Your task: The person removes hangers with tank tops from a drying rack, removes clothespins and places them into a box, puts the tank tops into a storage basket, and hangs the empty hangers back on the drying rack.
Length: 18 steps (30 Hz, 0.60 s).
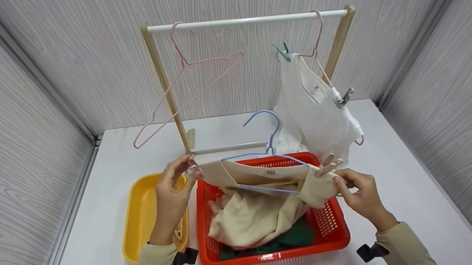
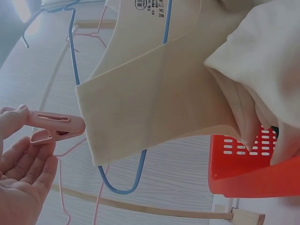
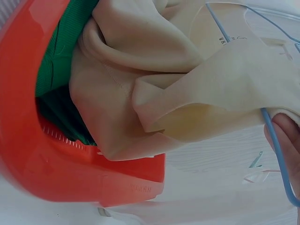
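A beige sleeveless top (image 1: 257, 217) hangs on a blue hanger (image 1: 278, 128), its lower part bunched in the red basket (image 1: 274, 256). My left hand (image 1: 169, 199) pinches a pink clothespin (image 2: 58, 123) between thumb and fingers. The clothespin's tip meets the edge of the top's left shoulder strap (image 2: 126, 108); whether it grips the fabric, I cannot tell. At the other shoulder, my right hand (image 1: 364, 193) pinches the strap's outer edge. Beside those fingers, a pinkish clothespin (image 1: 328, 166) sits on that strap. The right wrist view shows only part of the right hand.
Behind the basket stands a wood-and-white rack (image 1: 247, 20). On it hang a bare pink hanger (image 1: 190, 102) and a white top (image 1: 316, 111) with a green clip (image 1: 284, 53) and a grey clip (image 1: 345, 97). A yellow tray (image 1: 138, 220) lies left; green cloth (image 1: 289, 237) is in the basket.
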Each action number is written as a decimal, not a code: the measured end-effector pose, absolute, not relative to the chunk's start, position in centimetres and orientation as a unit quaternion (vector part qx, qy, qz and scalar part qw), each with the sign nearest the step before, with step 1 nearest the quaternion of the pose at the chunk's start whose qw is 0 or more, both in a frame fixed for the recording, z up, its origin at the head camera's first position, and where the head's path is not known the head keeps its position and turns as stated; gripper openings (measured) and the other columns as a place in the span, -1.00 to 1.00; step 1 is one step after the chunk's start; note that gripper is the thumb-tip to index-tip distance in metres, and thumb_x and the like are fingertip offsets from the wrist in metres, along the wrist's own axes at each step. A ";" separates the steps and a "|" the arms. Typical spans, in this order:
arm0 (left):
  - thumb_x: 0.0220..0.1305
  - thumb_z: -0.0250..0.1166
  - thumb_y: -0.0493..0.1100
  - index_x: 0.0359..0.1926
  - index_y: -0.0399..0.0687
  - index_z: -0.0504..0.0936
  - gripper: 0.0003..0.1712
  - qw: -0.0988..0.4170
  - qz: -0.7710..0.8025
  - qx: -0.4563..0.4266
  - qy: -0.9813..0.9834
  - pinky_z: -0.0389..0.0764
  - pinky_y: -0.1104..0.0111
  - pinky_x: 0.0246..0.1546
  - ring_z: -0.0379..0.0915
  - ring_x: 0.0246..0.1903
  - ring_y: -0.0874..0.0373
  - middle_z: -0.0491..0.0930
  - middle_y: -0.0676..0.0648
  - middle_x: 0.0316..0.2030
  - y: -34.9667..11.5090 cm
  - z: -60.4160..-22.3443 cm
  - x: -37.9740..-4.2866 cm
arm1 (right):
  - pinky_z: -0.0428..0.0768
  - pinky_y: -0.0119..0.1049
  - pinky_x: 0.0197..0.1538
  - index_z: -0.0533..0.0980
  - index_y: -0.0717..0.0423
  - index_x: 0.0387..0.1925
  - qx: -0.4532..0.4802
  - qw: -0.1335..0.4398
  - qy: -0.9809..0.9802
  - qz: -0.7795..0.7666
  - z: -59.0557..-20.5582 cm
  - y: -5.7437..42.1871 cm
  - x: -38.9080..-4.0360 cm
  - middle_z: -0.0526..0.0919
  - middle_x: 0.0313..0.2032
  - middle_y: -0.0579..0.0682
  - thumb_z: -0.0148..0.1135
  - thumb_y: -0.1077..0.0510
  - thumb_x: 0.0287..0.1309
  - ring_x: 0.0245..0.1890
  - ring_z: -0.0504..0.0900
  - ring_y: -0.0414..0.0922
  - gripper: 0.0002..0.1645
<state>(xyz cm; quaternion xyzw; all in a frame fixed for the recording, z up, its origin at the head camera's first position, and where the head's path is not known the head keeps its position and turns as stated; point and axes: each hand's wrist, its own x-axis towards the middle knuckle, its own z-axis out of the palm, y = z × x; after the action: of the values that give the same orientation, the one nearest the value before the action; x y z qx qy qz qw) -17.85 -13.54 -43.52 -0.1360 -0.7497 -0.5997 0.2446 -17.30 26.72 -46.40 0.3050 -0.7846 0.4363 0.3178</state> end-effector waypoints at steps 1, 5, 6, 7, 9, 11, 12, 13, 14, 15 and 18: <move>0.14 0.33 -0.39 0.11 -0.42 0.49 -0.51 0.246 -0.598 -0.133 -0.751 0.46 0.67 0.15 0.47 0.00 0.53 0.57 -0.31 -0.02 -13.6 -43.6 -17.8 | 0.52 -0.72 -0.47 0.56 0.44 -0.44 0.304 0.318 -0.785 0.436 -46.4 26.7 -17.3 0.50 -0.68 0.12 0.16 0.70 -0.21 -0.62 0.45 -0.45 -0.74; 0.14 0.33 -0.38 0.10 -0.40 0.51 -0.53 0.251 -0.589 -0.121 -0.759 0.47 0.69 0.13 0.48 -0.02 0.55 0.59 -0.31 -0.04 -14.0 -44.1 -17.9 | 0.53 -0.72 -0.46 0.57 0.43 -0.43 0.300 0.317 -0.789 0.432 -46.4 26.6 -17.2 0.50 -0.68 0.11 0.16 0.70 -0.21 -0.63 0.46 -0.44 -0.72; 0.14 0.33 -0.38 0.11 -0.39 0.51 -0.53 0.250 -0.589 -0.117 -0.759 0.47 0.69 0.13 0.48 -0.02 0.56 0.58 -0.31 -0.03 -14.0 -44.3 -17.9 | 0.54 -0.73 -0.45 0.58 0.42 -0.41 0.298 0.317 -0.791 0.431 -46.5 26.7 -17.1 0.51 -0.68 0.11 0.16 0.71 -0.23 -0.63 0.47 -0.44 -0.69; 0.15 0.33 -0.38 0.11 -0.39 0.51 -0.53 0.248 -0.588 -0.113 -0.761 0.46 0.69 0.13 0.48 -0.02 0.56 0.58 -0.31 -0.03 -14.1 -44.4 -17.9 | 0.54 -0.73 -0.45 0.58 0.42 -0.41 0.297 0.317 -0.792 0.430 -46.5 26.7 -17.1 0.51 -0.68 0.11 0.16 0.71 -0.23 -0.64 0.48 -0.43 -0.69; 0.16 0.32 -0.37 0.11 -0.38 0.51 -0.53 0.242 -0.588 -0.103 -0.765 0.45 0.70 0.14 0.47 -0.02 0.57 0.58 -0.31 -0.01 -14.3 -44.7 -18.0 | 0.54 -0.73 -0.45 0.58 0.42 -0.41 0.294 0.321 -0.793 0.427 -46.6 26.7 -17.1 0.51 -0.69 0.10 0.16 0.71 -0.24 -0.63 0.48 -0.44 -0.69; 0.16 0.32 -0.37 0.11 -0.37 0.51 -0.54 0.238 -0.590 -0.093 -0.766 0.45 0.70 0.14 0.47 -0.02 0.57 0.58 -0.31 -0.01 -14.5 -45.0 -18.1 | 0.54 -0.72 -0.46 0.57 0.42 -0.42 0.293 0.322 -0.793 0.427 -46.6 26.7 -17.1 0.50 -0.69 0.10 0.16 0.70 -0.23 -0.63 0.48 -0.44 -0.70; 0.16 0.32 -0.37 0.11 -0.37 0.51 -0.54 0.237 -0.593 -0.090 -0.764 0.45 0.69 0.14 0.47 -0.03 0.57 0.57 -0.32 -0.01 -14.6 -45.3 -18.2 | 0.53 -0.72 -0.46 0.57 0.43 -0.42 0.293 0.323 -0.792 0.427 -46.7 26.8 -17.1 0.50 -0.69 0.10 0.16 0.70 -0.23 -0.64 0.48 -0.43 -0.70; 0.16 0.32 -0.37 0.10 -0.38 0.51 -0.55 0.238 -0.593 -0.087 -0.765 0.46 0.70 0.14 0.46 -0.03 0.57 0.57 -0.33 -0.01 -14.7 -45.5 -18.2 | 0.53 -0.72 -0.47 0.57 0.43 -0.42 0.293 0.324 -0.792 0.427 -46.7 26.8 -17.1 0.50 -0.69 0.10 0.16 0.70 -0.23 -0.64 0.48 -0.43 -0.71; 0.16 0.32 -0.38 0.09 -0.39 0.51 -0.56 0.238 -0.594 -0.085 -0.764 0.46 0.70 0.13 0.46 -0.04 0.57 0.57 -0.35 -0.02 -14.8 -45.7 -18.3 | 0.53 -0.72 -0.47 0.57 0.43 -0.42 0.293 0.324 -0.792 0.427 -46.7 26.8 -17.1 0.49 -0.69 0.10 0.16 0.70 -0.23 -0.64 0.48 -0.43 -0.71; 0.16 0.32 -0.39 0.09 -0.40 0.52 -0.56 0.239 -0.595 -0.082 -0.763 0.47 0.70 0.13 0.46 -0.05 0.57 0.57 -0.36 -0.03 -14.9 -45.9 -18.3 | 0.53 -0.72 -0.47 0.57 0.43 -0.42 0.293 0.325 -0.791 0.427 -46.7 26.8 -17.1 0.50 -0.69 0.10 0.16 0.70 -0.23 -0.64 0.48 -0.43 -0.71; 0.15 0.32 -0.40 0.07 -0.43 0.52 -0.57 0.243 -0.594 -0.078 -0.763 0.47 0.70 0.11 0.46 -0.07 0.58 0.57 -0.36 -0.06 -15.2 -46.4 -18.6 | 0.54 -0.72 -0.46 0.57 0.44 -0.42 0.295 0.323 -0.790 0.430 -46.6 26.8 -17.1 0.50 -0.69 0.11 0.16 0.70 -0.22 -0.62 0.49 -0.46 -0.72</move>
<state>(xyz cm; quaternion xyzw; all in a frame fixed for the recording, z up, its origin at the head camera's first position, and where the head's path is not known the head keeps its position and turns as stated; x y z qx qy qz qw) -18.57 -15.15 -46.43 -0.0777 -0.7629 -0.5939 0.2431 -17.12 26.80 -46.61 0.2945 -0.7898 0.4301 0.3232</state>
